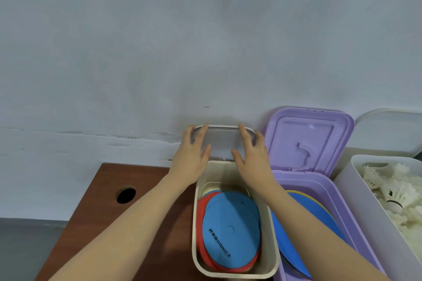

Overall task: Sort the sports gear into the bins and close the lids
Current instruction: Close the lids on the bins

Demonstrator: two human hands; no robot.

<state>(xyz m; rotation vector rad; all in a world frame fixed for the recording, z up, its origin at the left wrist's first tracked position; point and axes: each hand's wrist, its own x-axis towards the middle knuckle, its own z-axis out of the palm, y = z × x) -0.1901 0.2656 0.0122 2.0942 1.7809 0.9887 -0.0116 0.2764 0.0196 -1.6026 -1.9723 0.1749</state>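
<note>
Head view: left hand (194, 151) and right hand (250, 155) gripping the raised translucent lid (222, 141) by its side edges, at 12 o'clock of the cream bin (271, 235). Blue disc (230, 228) atop red discs (202, 219) inside. Purple bin (319, 187) open at 3 o'clock, white bin (356, 201) of shuttlecocks (392, 194) beyond.

Single head-worn wide-angle view, looking forward and steeply down, close over the beige bin (235, 223) on the surface (127, 235), both forearms entering from the bottom edge, wall (205, 41) behind the bin filling the upper half
</note>
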